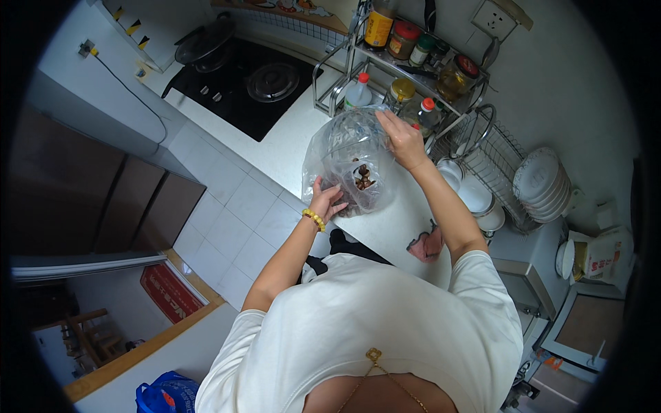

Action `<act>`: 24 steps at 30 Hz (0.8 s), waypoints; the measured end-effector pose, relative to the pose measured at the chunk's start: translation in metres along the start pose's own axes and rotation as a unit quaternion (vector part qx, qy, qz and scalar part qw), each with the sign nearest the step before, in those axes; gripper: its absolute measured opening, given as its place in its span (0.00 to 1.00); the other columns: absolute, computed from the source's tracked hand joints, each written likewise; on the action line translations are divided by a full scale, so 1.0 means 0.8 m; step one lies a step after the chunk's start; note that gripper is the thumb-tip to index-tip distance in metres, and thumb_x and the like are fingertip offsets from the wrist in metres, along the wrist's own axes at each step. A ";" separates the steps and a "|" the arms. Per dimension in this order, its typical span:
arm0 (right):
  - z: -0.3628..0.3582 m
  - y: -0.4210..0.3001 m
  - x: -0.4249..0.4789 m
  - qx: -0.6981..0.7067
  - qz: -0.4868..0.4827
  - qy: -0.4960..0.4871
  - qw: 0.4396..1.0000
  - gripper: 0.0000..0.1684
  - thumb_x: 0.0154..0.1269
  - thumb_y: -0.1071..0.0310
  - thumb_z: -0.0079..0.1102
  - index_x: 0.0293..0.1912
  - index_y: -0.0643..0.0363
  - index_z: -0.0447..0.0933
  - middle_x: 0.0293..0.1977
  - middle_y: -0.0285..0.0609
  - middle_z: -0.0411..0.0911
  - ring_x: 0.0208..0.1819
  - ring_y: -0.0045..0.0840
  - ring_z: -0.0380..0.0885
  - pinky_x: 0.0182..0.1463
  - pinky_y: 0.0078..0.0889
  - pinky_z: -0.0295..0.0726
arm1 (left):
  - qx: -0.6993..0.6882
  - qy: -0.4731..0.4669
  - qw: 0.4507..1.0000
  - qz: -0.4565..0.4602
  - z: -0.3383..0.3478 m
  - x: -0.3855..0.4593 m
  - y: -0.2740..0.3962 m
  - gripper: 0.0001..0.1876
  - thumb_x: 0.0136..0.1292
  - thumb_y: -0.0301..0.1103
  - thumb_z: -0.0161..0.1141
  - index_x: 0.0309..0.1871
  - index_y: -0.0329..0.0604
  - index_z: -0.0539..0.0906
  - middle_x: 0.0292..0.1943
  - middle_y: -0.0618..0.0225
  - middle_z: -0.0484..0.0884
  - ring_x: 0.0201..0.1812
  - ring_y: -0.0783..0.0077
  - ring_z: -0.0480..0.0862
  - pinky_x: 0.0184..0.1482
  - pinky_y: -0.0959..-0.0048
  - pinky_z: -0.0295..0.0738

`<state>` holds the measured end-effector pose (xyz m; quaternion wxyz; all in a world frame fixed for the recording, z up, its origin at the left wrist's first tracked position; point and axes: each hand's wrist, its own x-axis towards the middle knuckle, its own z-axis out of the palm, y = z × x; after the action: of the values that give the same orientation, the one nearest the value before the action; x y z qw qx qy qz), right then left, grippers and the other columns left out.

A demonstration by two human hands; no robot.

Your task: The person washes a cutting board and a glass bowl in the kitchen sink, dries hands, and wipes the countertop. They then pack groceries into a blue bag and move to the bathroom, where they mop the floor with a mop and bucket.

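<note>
A clear plastic bag stands on the white countertop, its film puffed out and wrinkled. Through a gap in it show several glossy brown nuts, which look like chestnuts; more dark shapes lie blurred behind the film at the bottom. My left hand, with a yellow bead bracelet at the wrist, rests against the lower left of the bag with its fingers apart. At the upper right, my right hand holds the bag's rim, its fingers stretched along the film and its thumb hidden.
Behind the bag, a metal rack carries bottles and jars. A dish rack with stacked plates and bowls stands right. A pink cloth lies near the counter's front. Left is a black gas hob with a lidded pan.
</note>
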<state>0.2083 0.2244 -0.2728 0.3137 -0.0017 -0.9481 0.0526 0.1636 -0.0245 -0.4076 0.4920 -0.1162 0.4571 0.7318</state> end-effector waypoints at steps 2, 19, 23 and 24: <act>-0.001 0.003 0.000 0.002 0.016 0.007 1.000 0.37 0.46 0.80 0.55 0.60 0.50 0.70 0.52 0.47 0.76 0.45 0.40 0.80 0.47 0.36 0.80 | 0.001 0.001 1.000 0.001 0.001 0.001 0.001 0.45 0.64 0.29 0.58 0.73 0.65 0.38 0.64 0.61 0.61 0.57 0.61 0.71 0.56 0.45 0.73; -0.054 0.026 -0.053 0.166 0.440 0.078 0.879 0.26 0.58 0.77 0.48 0.58 0.56 0.72 0.41 0.56 0.80 0.40 0.48 0.79 0.44 0.41 0.76 | 0.068 -0.026 0.997 -0.007 -0.030 -0.022 0.006 0.35 0.63 0.32 0.58 0.70 0.49 0.53 0.54 0.57 0.75 0.54 0.61 0.78 0.56 0.57 0.76; -0.072 0.002 -0.075 0.338 0.562 0.141 0.741 0.25 0.61 0.79 0.48 0.59 0.59 0.70 0.35 0.48 0.79 0.23 0.28 0.78 0.24 0.31 0.79 | 0.154 -0.059 0.986 -0.013 -0.031 -0.041 0.010 0.22 0.65 0.34 0.56 0.61 0.43 0.67 0.51 0.59 0.78 0.52 0.65 0.80 0.52 0.66 0.77; -0.077 -0.008 -0.082 0.358 0.566 0.173 0.722 0.25 0.61 0.79 0.47 0.60 0.60 0.69 0.35 0.47 0.78 0.21 0.25 0.77 0.22 0.29 0.78 | 0.173 -0.060 0.983 0.007 -0.027 -0.047 0.011 0.17 0.65 0.34 0.56 0.56 0.42 0.71 0.48 0.62 0.80 0.50 0.67 0.81 0.50 0.69 0.77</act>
<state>0.2980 0.2219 -0.2621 0.3618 -0.4348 -0.6105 0.5544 0.1690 -0.0652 -0.3914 0.5258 0.0182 0.5475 0.6507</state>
